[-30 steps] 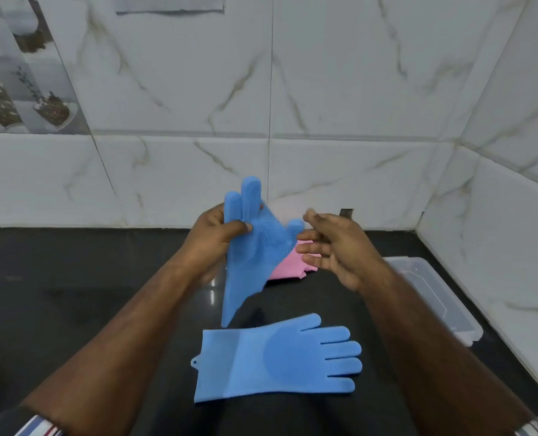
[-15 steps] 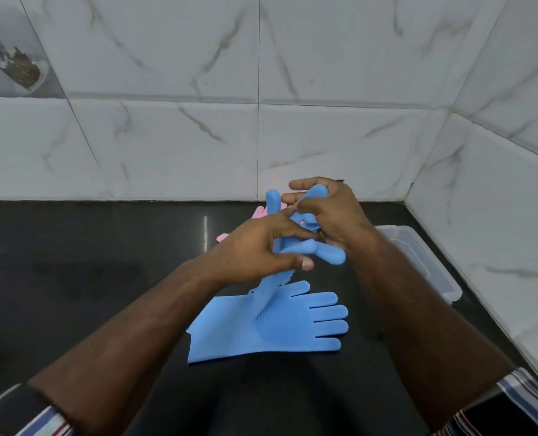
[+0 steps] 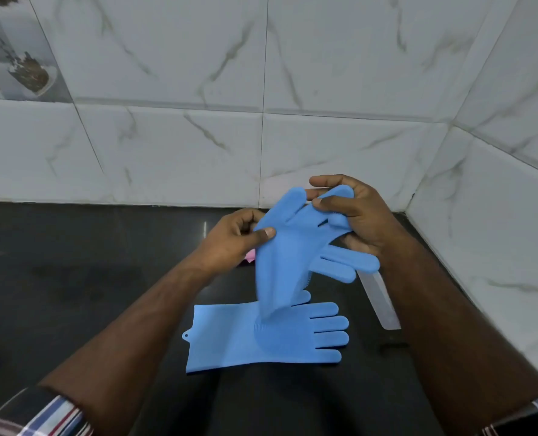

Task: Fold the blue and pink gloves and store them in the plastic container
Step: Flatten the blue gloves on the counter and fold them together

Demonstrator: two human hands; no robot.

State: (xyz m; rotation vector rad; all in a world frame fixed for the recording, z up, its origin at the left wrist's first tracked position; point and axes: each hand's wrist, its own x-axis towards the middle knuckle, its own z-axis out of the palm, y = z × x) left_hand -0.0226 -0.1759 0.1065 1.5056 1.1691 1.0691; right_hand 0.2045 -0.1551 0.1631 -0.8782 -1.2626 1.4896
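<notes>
1. My left hand (image 3: 230, 239) hides all but a sliver of the pink glove (image 3: 249, 255).
2. My right arm covers most of the plastic container (image 3: 379, 298); its contents are unseen.
3. Both hands, right hand (image 3: 360, 215) included, pinch the raised blue glove (image 3: 288, 256) mid-frame.
4. The second blue glove (image 3: 261, 336) lies flat below.

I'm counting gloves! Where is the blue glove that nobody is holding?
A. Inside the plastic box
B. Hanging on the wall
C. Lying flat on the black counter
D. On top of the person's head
C: the loose blue glove lies flat on the black counter, while the left hand and right hand hold the other blue glove up above it.
</notes>
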